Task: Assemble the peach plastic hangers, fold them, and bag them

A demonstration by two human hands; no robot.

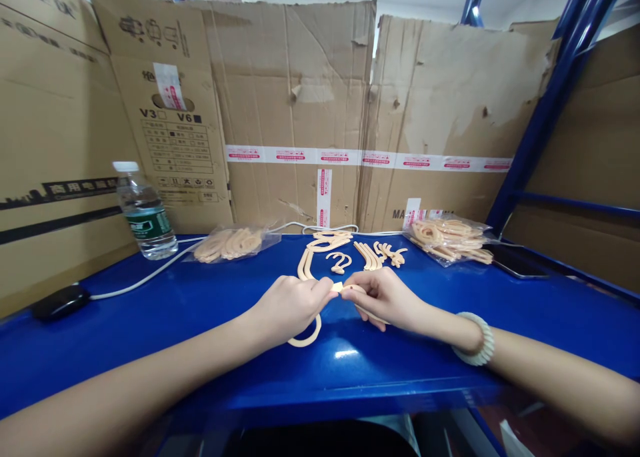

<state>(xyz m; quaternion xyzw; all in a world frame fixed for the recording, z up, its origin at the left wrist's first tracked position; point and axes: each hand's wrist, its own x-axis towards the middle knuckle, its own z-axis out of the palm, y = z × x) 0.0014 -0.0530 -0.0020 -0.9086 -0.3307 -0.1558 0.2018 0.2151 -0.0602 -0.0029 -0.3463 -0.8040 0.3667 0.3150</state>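
My left hand (295, 308) pinches a beige curved piece (310, 337) whose looped end hangs below the fingers. Fingertip to fingertip with it, my right hand (383, 297) grips another beige strip (354, 289). A small pale yellow bit (337, 287) shows between the two hands, where the pieces meet. Just behind the hands lie long beige curved pieces (304, 262), a small hook-shaped piece (340, 264), a row of straight strips (367, 256) and several small curled pieces (393, 252).
Clear bags of beige parts sit at the back left (233, 244) and back right (450, 237) of the blue table (200, 324). A water bottle (147, 220), black device (61, 302), white cable (145, 280) and dark phone (517, 262) lie around; cardboard (295, 110) stands behind.
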